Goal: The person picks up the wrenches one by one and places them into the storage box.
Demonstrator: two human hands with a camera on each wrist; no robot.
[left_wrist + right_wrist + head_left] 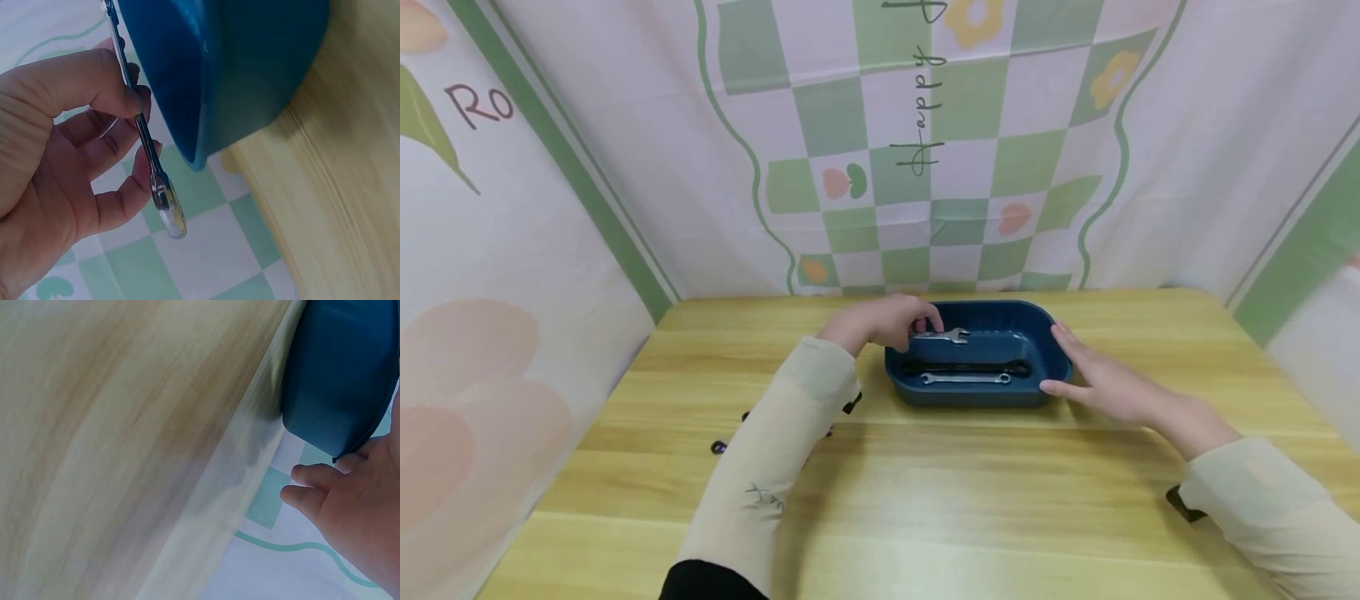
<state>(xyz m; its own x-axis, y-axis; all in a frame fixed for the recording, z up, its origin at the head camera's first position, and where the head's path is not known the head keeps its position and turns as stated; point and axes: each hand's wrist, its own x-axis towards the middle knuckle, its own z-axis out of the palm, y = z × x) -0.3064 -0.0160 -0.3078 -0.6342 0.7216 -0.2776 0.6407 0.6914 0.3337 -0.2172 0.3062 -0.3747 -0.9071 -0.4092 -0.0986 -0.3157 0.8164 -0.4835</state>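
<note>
My left hand (889, 322) pinches a silver wrench (953, 336) between thumb and fingers over the left part of a dark blue tray (977, 397). In the left wrist view the wrench (147, 139) hangs beside the tray's rim (201, 94), gripped at its middle. Inside the tray lie a black wrench (966, 367) and a second silver wrench (966, 379), side by side near the front wall. My right hand (1112, 385) rests against the tray's right end with thumb and fingers extended; in the right wrist view part of this hand (359, 494) is cut off by the frame.
Behind the left forearm, small dark and purple ring-ended tools (720, 447) lie partly hidden on the wooden table (962, 508). A patterned cloth (917, 192) hangs along the table's back edge, close behind the tray, with more cloth on both sides.
</note>
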